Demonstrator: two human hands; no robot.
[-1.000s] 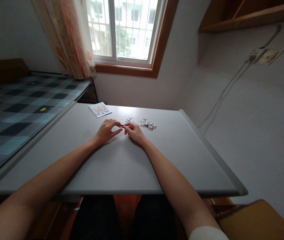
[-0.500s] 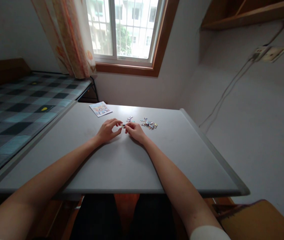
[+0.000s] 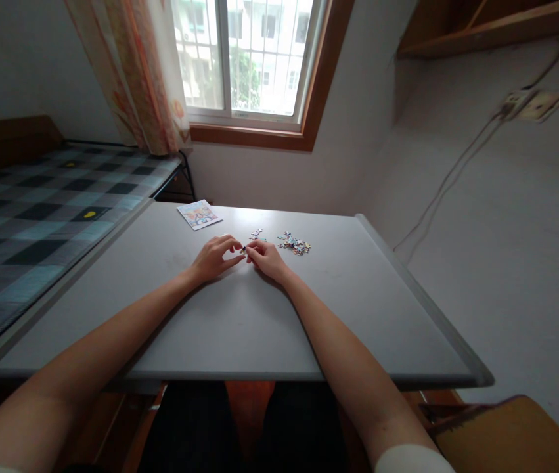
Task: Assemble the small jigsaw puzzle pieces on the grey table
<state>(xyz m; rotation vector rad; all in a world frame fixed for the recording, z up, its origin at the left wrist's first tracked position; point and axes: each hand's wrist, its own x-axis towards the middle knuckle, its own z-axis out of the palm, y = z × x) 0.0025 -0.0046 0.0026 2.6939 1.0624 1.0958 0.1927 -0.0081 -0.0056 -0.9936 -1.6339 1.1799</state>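
Above the middle of the white table (image 3: 240, 328), my two hands meet around a small puzzle piece (image 3: 244, 249), dark with a bit of yellow. My right hand (image 3: 265, 258) pinches the piece between thumb and fingers. From the other side, my left hand (image 3: 214, 257) closes on it with thumb and forefinger in a curved grip; the fingertips partly cover it. Just beyond the right hand lie a few loose puzzle pieces (image 3: 257, 233), and to their right is a larger heap of puzzle pieces (image 3: 295, 244).
A square picture card (image 3: 199, 214) lies at the table's far left edge. To the left stands a bed with a checked cover (image 3: 111, 188). The window (image 3: 240, 59) is ahead, a wall with a socket (image 3: 538, 105) on the right, and a stool (image 3: 510, 433) at the lower right.
The puzzle piece has turned between my fingers, from a pale side to a dark and yellow one. My left thumb and forefinger have come slightly closer to my right hand.
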